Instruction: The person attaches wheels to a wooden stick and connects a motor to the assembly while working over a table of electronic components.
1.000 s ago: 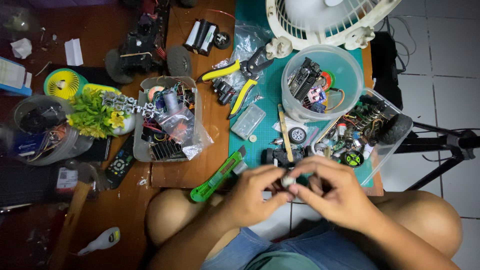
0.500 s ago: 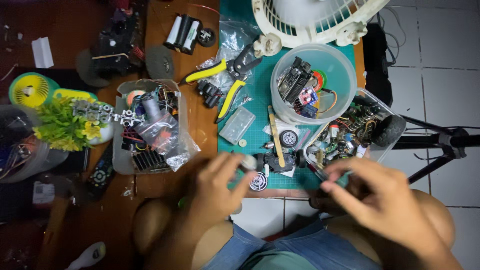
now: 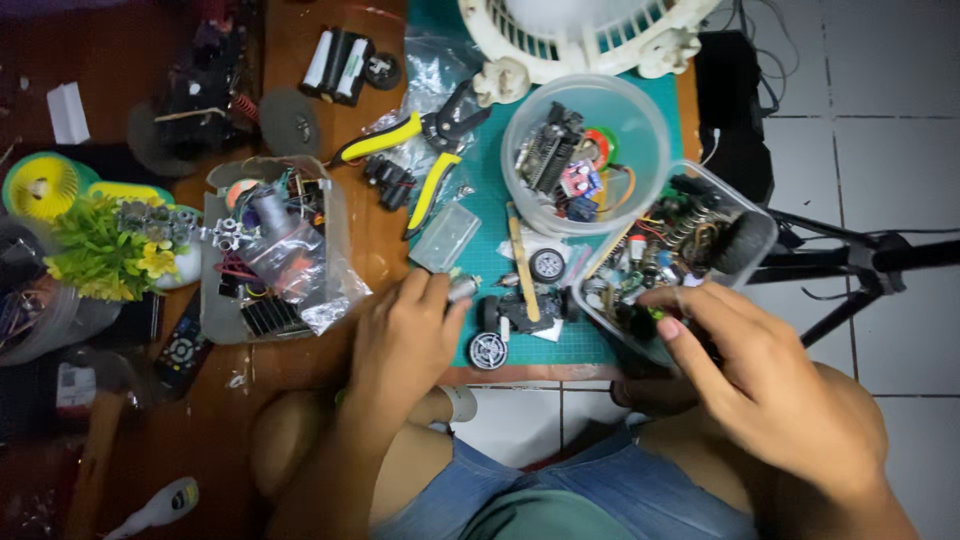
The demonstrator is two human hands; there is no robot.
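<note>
Over the green mat (image 3: 480, 215), left hand (image 3: 405, 335) fingers pinching a small metal motor (image 3: 461, 289); right hand (image 3: 770, 385) fingers curled into the clear tub (image 3: 755, 250), grip unclear.

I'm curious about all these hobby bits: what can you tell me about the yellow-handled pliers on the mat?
The pliers lie flat and open, straddling the left edge of the green mat. They have two yellow handles and a dark head with a pivot. One handle reaches left over the wooden table; the other points down toward a small clear box. The head points toward the round tub. They rest partly on a crinkled clear bag. Neither hand touches them.
</note>
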